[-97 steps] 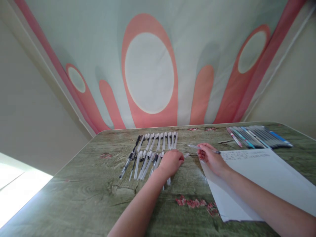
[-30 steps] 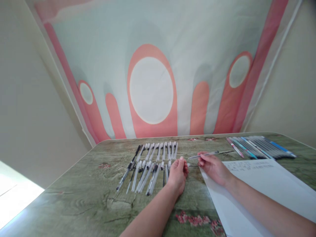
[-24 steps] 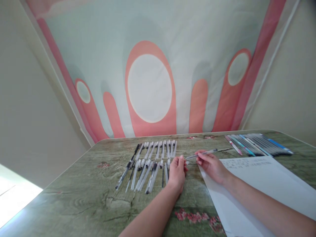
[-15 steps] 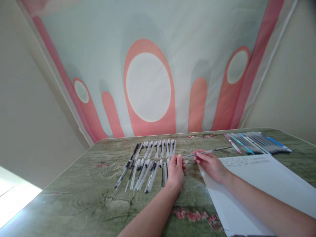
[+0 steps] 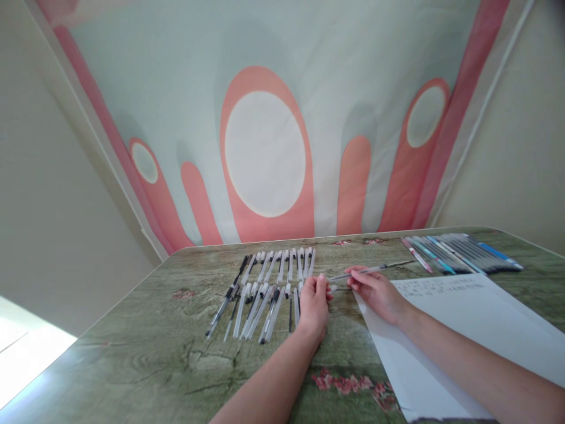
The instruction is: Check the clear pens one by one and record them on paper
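My right hand (image 5: pixel 373 294) pinches a slim translucent pen (image 5: pixel 368 271) held nearly level over the table. A dark, thin section sticks out from its right end. The fingertips of my left hand (image 5: pixel 316 303) close at the pen's left end, where the exact contact is partly hidden. Just below that end a small whitish cap-like piece (image 5: pixel 332 288) shows beside the left fingers. To the left lie two rows of clear pens, barrels and dark refills, the back row (image 5: pixel 280 266) upright to me and the front row (image 5: pixel 253 312) partly behind my left hand.
A sheet of white paper (image 5: pixel 459 341) with handwriting along its top lies under my right forearm. Behind it sits a group of grey, blue and pink pens (image 5: pixel 459 253). The wood-patterned table (image 5: pixel 145 347) carries pink flower prints; a patterned wall covering (image 5: pixel 185 88) rises beyond it.
Both hands keep almost the same position and hold on the pen. Only a slight shift of the camera view shows.
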Motion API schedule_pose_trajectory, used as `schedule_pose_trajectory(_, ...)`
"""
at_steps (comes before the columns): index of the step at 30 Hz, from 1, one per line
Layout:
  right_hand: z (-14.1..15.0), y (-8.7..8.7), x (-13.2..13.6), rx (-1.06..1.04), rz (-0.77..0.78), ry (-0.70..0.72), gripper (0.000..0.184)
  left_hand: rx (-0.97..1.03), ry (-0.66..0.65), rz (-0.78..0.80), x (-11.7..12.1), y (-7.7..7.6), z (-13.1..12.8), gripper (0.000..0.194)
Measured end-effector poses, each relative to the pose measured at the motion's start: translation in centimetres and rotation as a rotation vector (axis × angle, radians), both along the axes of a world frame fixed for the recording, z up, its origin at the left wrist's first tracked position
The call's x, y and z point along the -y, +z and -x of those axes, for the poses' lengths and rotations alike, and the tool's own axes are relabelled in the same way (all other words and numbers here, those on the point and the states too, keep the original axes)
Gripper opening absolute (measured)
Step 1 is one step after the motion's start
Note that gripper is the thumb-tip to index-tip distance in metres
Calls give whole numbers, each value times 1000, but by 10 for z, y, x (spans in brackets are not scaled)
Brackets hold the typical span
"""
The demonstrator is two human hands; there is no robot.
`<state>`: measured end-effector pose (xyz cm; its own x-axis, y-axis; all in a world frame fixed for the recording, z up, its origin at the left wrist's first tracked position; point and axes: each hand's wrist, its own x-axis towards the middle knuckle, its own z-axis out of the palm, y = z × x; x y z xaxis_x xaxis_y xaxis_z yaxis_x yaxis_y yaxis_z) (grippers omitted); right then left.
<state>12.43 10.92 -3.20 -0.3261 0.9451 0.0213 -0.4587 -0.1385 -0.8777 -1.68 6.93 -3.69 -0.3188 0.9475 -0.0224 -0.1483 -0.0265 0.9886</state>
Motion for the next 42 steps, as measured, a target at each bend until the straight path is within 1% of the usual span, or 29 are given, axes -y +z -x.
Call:
schedule_pose_trajectory(7, -1, -1, 0, 1, -1, 7, 19, 11, -11, -35, 0, -1, 1, 34)
schedule_pose_trajectory(14, -1, -3, 0, -9, -4, 18, 18, 24, -19, -32, 0, -2, 1, 32)
schedule_pose_trajectory(19, 0, -1, 1, 21, -23, 1, 19, -3, -13, -38, 0, -3, 2, 32)
schedule_pose_trajectory(25, 0, 0, 2, 54, -54, 27, 20, -36, -6, -42, 1, -2, 2, 30)
schedule_pose_trajectory(35, -2, -3, 1, 63, -33, 34, 19, -106, -15, -52, 3, -1, 1, 29)
schedule_pose_trajectory(39, 0, -3, -1, 21, -3, 28, 16, -131, -9, -31, 3, 1, 0, 31)
schedule_pose_trajectory(42, -1, -1, -3, -111, 77, 11, 15, -176, 20, -51, 3, 3, 1, 32)
